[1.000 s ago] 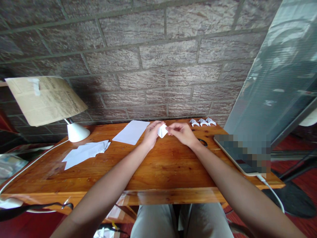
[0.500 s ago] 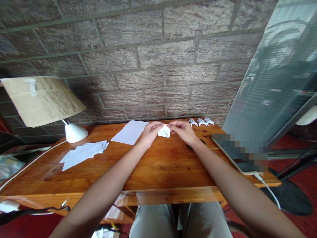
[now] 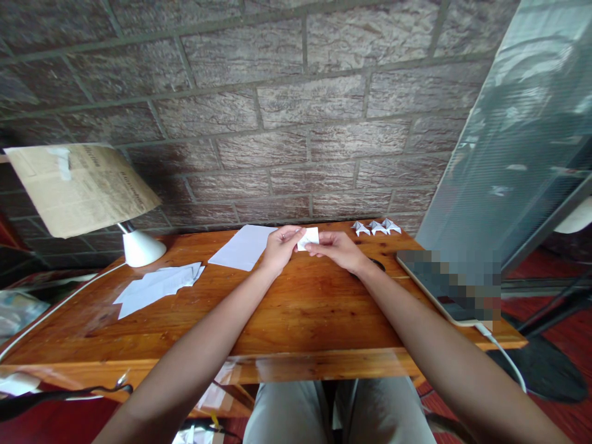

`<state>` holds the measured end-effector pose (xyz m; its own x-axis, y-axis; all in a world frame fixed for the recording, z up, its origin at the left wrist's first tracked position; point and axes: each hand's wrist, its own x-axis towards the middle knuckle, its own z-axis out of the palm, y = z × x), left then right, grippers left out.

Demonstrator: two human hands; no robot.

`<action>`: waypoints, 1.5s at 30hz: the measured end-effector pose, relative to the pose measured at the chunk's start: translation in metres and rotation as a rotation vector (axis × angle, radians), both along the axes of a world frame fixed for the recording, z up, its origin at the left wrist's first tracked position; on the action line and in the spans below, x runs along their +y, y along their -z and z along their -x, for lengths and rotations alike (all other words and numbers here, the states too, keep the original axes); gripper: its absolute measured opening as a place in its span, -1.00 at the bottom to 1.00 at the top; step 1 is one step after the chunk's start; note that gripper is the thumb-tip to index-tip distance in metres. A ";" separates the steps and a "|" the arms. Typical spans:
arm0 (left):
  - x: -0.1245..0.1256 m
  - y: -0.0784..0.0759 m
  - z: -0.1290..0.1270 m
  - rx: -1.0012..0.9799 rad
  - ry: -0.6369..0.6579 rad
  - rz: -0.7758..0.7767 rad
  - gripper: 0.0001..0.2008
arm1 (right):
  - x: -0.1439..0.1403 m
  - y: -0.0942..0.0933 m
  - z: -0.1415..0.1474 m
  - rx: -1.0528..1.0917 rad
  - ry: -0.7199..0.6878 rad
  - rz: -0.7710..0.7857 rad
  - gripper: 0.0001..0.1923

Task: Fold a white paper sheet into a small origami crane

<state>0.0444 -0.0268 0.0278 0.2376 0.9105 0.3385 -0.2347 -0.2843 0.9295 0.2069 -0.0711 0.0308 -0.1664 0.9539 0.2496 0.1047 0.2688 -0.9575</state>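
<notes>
Between my two hands is a small folded piece of white paper, held above the far part of the wooden table. My left hand pinches its left side, thumb on top. At its lower right, my right hand has thumb and fingers closed on the paper. My fingers cover part of its edges, and its fine creases are too small to make out. Several white sheets lie flat just left of my left hand. Beyond my right hand, three folded paper shapes stand in a row.
Loose paper pieces lie at the left by a lamp with a paper-covered shade. A tablet with a white cable is at the right edge. A dark round object sits partly behind my right wrist. A stone wall rises behind.
The folded paper has turned and now shows a squarer, plainer face. My right hand has shifted its grip from the upper right edge to the lower right.
</notes>
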 end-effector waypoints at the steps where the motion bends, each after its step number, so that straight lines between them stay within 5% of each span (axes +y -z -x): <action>1: 0.000 0.000 0.000 0.000 -0.004 0.001 -0.63 | 0.000 0.001 0.000 0.000 -0.002 0.008 -0.60; 9: 0.001 0.000 0.001 -0.014 0.032 0.040 -0.61 | -0.002 0.001 -0.002 0.090 0.049 0.117 -0.63; 15: 0.004 0.001 0.002 -0.023 0.037 0.041 -0.63 | 0.000 0.000 -0.003 0.085 0.134 0.023 -0.63; 30: 0.012 0.010 0.004 0.084 0.047 -0.091 -0.65 | 0.003 0.004 -0.003 -0.025 0.051 0.019 -0.52; 39: 0.010 0.004 0.006 -0.083 0.261 0.343 -0.66 | 0.005 0.007 -0.005 -0.108 0.045 -0.040 -0.54; 45: 0.011 0.002 0.006 -0.053 0.227 0.304 -0.62 | 0.005 0.008 -0.004 -0.130 0.042 -0.044 -0.54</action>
<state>0.0381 -0.0160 0.0254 0.4345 0.8972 0.0787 -0.3105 0.0672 0.9482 0.2107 -0.0662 0.0223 -0.1601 0.9493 0.2706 0.2396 0.3034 -0.9223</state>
